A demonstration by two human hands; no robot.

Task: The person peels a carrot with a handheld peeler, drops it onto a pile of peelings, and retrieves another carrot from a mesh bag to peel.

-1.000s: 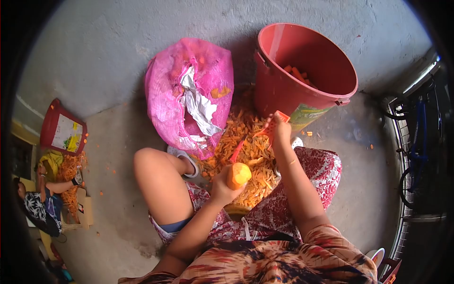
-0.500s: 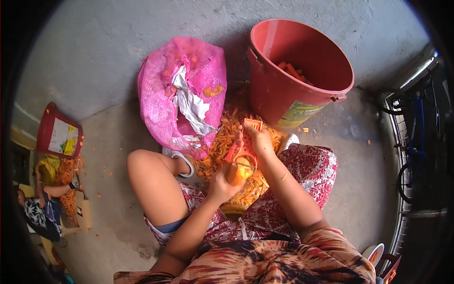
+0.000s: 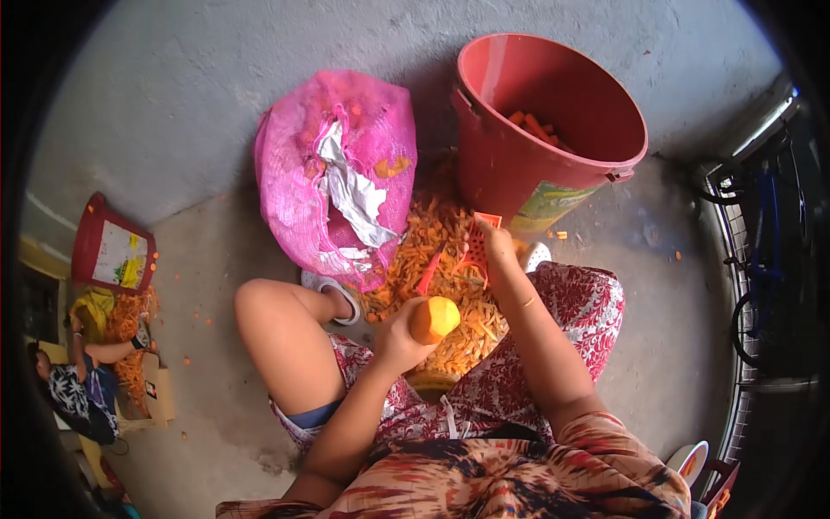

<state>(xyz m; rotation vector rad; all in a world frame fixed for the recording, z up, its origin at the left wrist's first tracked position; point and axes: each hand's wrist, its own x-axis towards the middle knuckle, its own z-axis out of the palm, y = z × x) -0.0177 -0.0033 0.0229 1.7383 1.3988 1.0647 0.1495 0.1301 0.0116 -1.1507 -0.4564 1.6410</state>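
Observation:
Between the person's legs, my left hand (image 3: pixel 399 339) is wrapped round a thick orange carrot (image 3: pixel 435 320), its cut end facing up. Up and to the right, my right hand (image 3: pixel 496 251) grips an orange perforated plastic tool (image 3: pixel 477 242), a grater or peeler by its look. The tool and the carrot are apart. Below both hands lies a heap of orange shavings (image 3: pixel 424 238), partly over a round container (image 3: pixel 432 381) whose rim shows at the front. A red pointed piece (image 3: pixel 428 272) is near the tool; what it belongs to is unclear.
A pink mesh sack (image 3: pixel 294 173) with white paper stands beyond the heap on the left. A large red bucket (image 3: pixel 484 147) holding carrots stands on the right. Far left, another person (image 3: pixel 78 389) sits by a red bucket (image 3: pixel 112 251) and more shavings (image 3: pixel 130 320).
The tool and the carrot have separated. My right hand has moved right and slightly down with the tool, while my left hand still holds the carrot, its top now uncovered.

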